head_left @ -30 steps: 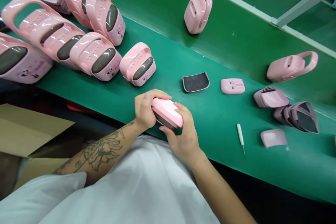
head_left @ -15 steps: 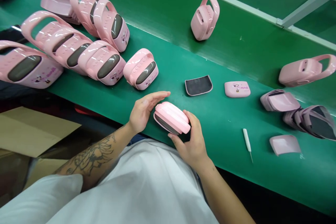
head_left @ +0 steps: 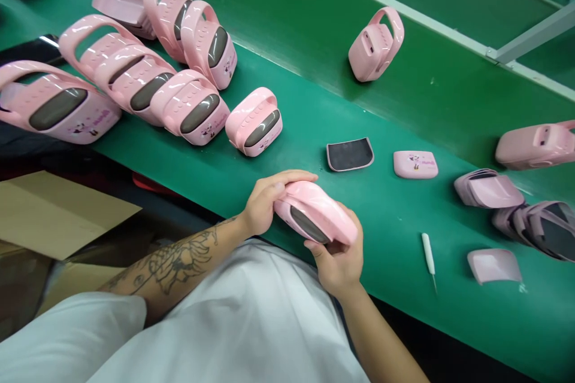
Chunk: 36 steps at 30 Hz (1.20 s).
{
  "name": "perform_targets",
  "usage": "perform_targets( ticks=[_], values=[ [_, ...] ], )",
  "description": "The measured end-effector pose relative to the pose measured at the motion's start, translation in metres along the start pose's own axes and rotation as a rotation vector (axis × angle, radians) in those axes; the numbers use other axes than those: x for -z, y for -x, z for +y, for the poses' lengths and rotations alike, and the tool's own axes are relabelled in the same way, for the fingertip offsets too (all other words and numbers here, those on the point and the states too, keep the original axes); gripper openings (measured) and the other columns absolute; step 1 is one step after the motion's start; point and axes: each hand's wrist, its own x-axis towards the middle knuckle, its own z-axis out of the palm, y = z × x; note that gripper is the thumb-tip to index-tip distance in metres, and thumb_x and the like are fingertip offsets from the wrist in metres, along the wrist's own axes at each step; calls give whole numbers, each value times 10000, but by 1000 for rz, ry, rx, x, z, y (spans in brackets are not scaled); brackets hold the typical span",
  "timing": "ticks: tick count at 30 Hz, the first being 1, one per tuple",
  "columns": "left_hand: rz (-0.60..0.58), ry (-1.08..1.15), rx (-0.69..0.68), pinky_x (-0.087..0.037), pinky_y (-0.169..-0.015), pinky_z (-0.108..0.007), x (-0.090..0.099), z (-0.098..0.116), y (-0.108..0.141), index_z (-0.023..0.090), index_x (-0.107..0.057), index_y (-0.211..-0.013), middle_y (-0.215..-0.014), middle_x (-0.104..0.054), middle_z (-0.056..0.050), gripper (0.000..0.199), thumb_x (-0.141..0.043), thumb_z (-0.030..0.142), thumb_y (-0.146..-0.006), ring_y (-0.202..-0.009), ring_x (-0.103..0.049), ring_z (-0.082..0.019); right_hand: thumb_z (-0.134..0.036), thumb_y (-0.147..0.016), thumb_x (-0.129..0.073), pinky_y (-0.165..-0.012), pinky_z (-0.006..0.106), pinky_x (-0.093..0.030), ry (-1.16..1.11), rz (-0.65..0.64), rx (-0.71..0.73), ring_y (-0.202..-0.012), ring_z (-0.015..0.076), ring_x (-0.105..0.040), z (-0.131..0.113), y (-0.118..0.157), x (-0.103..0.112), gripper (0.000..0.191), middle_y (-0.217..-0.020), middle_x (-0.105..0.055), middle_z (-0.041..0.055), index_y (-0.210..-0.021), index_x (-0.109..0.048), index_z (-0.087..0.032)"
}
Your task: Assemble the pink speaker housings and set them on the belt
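Observation:
Between my two hands, just above the bench's near edge, is a pink power bank (head_left: 317, 206), tilted, with its dark window facing toward me. My left hand (head_left: 266, 200) holds its left end, the thumb on the near side and the fingers reaching along the far side. My right hand (head_left: 339, 260) is wrapped round its right end, with the thumb underneath near the window and the fingers partly hidden behind it. Beyond my hands lie a curved cover with a black inner face (head_left: 350, 154) and a printed pink cover (head_left: 415, 164).
Several finished-looking pink power banks with handles (head_left: 193, 105) stand to the left. Another power bank (head_left: 375, 45) is at the back, and one more (head_left: 534, 145) at the right. Stacked covers (head_left: 489, 187), a loose cover (head_left: 494, 265) and a white-handled screwdriver (head_left: 428, 254) lie right on the green bench (head_left: 386, 209).
My left hand has come in from beside the power bank and now grips its left end. The power bank has turned, showing more of its window. The view has shifted slightly.

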Motion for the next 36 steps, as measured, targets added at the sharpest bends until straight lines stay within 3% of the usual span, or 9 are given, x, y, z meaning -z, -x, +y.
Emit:
perform_targets(
  ticks=[4,9,12,15,19,25,32,36],
  values=[
    [-135,149,67,-555,-1143,-400,-4,8,3,208,-728,-1521,-1479,-730,-121,645,-696,569,-989,-1327,-704,-320,-579,-787,-938,-1106,411,-682,-221,34,-249,-1363,273,-730,-9,4,2,900,-1498,-636,229,-1454,-543,-121],
    [-110,140,70,-574,-1109,-362,-8,20,4,273,-722,-1512,-1444,-734,-85,617,-795,540,-960,-1307,-704,-285,-599,-792,-931,-1098,393,-666,-184,9,-236,-1334,241,-725,-26,-5,7,877,-1460,-668,173,-1445,-522,-181],
    [-94,-61,-7,-578,-1129,-357,-7,28,6,272,-707,-1516,-1421,-724,-83,572,-799,477,-990,-1291,-704,-260,-599,-864,-866,-1207,426,-623,-222,-47,-288,-1466,250,-661,-33,-9,11,872,-1598,-572,171,-1526,-444,-219],
    [-84,-374,-162,-530,-1225,-368,-3,34,12,234,-645,-1567,-1477,-657,-117,648,-843,378,-967,-1381,-645,-257,-606,-904,-825,-1410,515,-458,-150,-30,-319,-1662,252,-479,-43,-13,16,914,-1755,-401,127,-1625,-367,-282],
    [-100,-498,-229,-493,-1264,-355,3,31,20,226,-570,-1616,-1506,-624,-128,769,-893,360,-931,-1433,-607,-245,-619,-944,-780,-1492,581,-305,64,-187,-351,-1729,233,-349,-56,-22,21,905,-1808,-315,46,-1691,-335,-367],
    [-98,-463,-43,-546,-1227,-397,1,26,25,253,-550,-1622,-1644,-580,-136,925,-978,523,-847,-1501,-608,-310,-615,-942,-744,-1441,527,-399,114,-166,-366,-1661,229,-409,-57,-29,12,942,-1779,-331,84,-1711,-287,-323],
    [-32,-366,-101,-603,-1120,-348,-12,24,24,267,-624,-1543,-1491,-664,-108,787,-985,423,-861,-1361,-694,-250,-642,-877,-710,-1322,498,-489,52,-79,-276,-1642,270,-389,-47,-31,-2,917,-1737,-310,147,-1608,-314,-256],
    [5,-332,-102,-630,-994,-357,-15,22,25,259,-639,-1526,-1450,-677,-123,758,-976,429,-869,-1234,-724,-243,-603,-799,-741,-1219,448,-525,-71,0,-278,-1487,239,-480,-44,-33,-12,846,-1647,-360,129,-1470,-352,-265]
  ],
)
